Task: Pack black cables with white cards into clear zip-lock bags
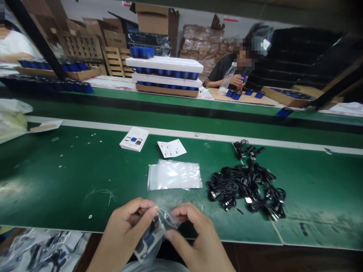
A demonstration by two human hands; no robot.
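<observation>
My left hand [124,234] and my right hand [193,236] pinch the top edge of a clear plastic zip bag [150,236] from either side, low in the view near the bench's front edge. Inside the bag are a dark item and a blue part, partly hidden by my fingers. Ahead of my hands lies a small stack of clear zip bags [174,175]. To the right is a tangled pile of black cables [246,185]. Further back are a small white product box [134,138] and a white leaflet [171,148].
The green bench mat [56,177] runs across the view, with a white strip along its far side. Filled plastic bags [42,251] lie below its front edge at lower left. Beyond, a co-worker [229,71] sits among trays of blue-topped items, cardboard boxes and wooden pallets.
</observation>
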